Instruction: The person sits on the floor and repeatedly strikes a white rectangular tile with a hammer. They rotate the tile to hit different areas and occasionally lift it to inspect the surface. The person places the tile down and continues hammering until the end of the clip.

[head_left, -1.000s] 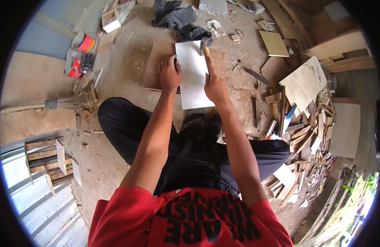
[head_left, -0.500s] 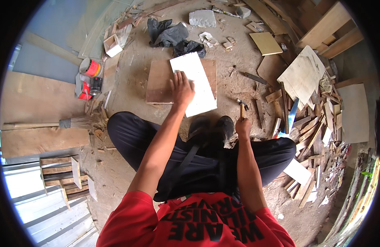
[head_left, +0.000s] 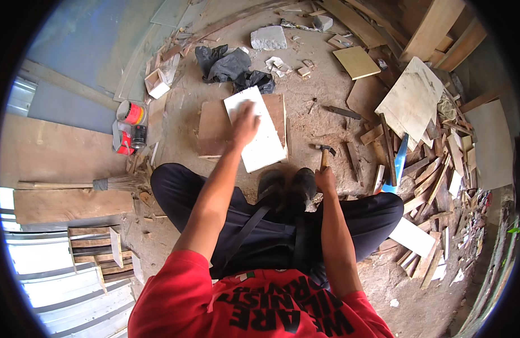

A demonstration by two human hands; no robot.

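A white rectangular board (head_left: 264, 143) lies slantwise over a brown wooden box or block (head_left: 213, 127) on the floor ahead of my feet. My left hand (head_left: 246, 125) is over the far half of the board; its fingers are smeared by motion, so their shape and any small thing in them cannot be made out. My right hand (head_left: 326, 180) grips the wooden handle of a claw hammer (head_left: 326, 150) just above the floor. The hammer's head points away from me, right of the board and apart from it.
Black plastic bags (head_left: 229, 65) lie beyond the box. Wood scraps (head_left: 429, 180) heap up at right, with a blue-bladed handsaw (head_left: 402, 158) among them. Paint cans (head_left: 130, 112) and a straw broom (head_left: 122, 183) are at left. A dark flat bar (head_left: 343, 112) lies right of the box.
My left hand has shifted toward the board's far end and is now blurred. The hammer's head has turned a little in my right hand. The whole view has shifted slightly.
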